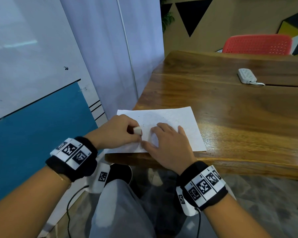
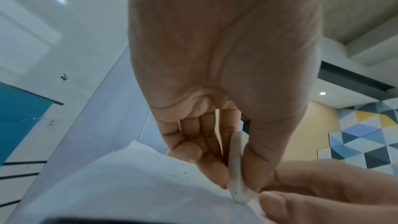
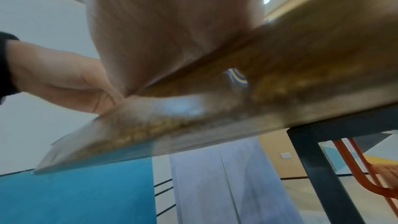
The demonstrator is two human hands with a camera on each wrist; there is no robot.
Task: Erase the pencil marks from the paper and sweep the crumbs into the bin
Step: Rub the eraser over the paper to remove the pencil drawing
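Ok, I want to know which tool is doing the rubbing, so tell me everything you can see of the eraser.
The eraser is a small white block with rounded, worn edges and a few dark specks near its lower end. The left hand pinches it between thumb and fingers, holding it upright on edge. Its bottom tip presses on the paper, close to the right hand. It looks rubbery; no print shows.

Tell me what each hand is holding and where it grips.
The left hand pinches the eraser by its flat sides, thumb against fingers. The right hand holds nothing; it presses flat on the paper.
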